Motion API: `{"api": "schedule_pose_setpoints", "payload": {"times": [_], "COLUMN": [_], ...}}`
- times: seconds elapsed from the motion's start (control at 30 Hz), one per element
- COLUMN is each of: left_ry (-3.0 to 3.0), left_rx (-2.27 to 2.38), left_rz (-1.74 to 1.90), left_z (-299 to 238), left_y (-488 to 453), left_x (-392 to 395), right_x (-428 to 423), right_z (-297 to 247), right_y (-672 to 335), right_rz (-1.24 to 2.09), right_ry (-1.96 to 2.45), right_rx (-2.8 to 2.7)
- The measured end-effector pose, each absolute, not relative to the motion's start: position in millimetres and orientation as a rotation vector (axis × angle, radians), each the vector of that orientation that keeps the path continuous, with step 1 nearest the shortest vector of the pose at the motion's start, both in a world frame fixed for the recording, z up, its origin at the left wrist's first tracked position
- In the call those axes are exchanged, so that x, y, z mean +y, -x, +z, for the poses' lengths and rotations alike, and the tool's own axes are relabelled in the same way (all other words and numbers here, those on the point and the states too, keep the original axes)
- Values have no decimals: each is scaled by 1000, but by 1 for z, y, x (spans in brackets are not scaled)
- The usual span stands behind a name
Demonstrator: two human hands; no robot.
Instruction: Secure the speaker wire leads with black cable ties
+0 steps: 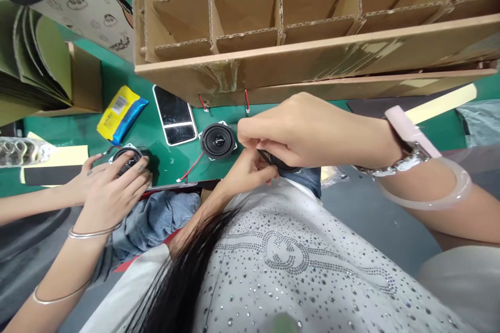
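Observation:
In front of my body, at the table's edge, my left hand and my right hand meet around a black speaker. Most of it is hidden, and only a dark curved edge shows below my right palm. My left fingers grip its near left side. From above, my right hand is bent over it with the fingertips pinched together; whether they hold a separate small piece cannot be made out. Just left of my hands, another round black speaker lies face up on the green table, its red wire trailing toward the edge.
A divided cardboard box spans the back. A phone, a yellow-blue packet and a stack of round-cut sheets lie left. Beside me, a co-worker's hands rest on another speaker. A cream strip lies right.

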State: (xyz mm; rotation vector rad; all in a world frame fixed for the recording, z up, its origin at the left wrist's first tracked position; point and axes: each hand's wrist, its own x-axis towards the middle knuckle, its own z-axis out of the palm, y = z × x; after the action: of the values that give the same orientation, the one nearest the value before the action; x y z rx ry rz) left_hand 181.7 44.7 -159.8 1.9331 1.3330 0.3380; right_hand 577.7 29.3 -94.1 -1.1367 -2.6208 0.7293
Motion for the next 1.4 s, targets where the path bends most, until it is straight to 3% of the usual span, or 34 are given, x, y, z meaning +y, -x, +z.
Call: {"api": "schedule_pose_setpoints", "payload": {"times": [0.23,0.37,0.6,1.4], "left_ry": [-1995,-1584,-1473,-1142], "left_rx": [1169,983,889,854], "left_rz": [438,367,396,469], "left_z": [-150,-140,-191,-192], "left_y": [-175,-269,-407,-407], "left_x": [42,25,-2,-15], "right_x": [32,29,28,28], "right_z": [-104,-104,-104,-117], "right_y": [-582,-585,-584,-589], "right_rz": [781,762,746,864], "right_ry": [1141,1072,1070,1183], "right_rx": [-2548,-2525,-2538,-2511]}}
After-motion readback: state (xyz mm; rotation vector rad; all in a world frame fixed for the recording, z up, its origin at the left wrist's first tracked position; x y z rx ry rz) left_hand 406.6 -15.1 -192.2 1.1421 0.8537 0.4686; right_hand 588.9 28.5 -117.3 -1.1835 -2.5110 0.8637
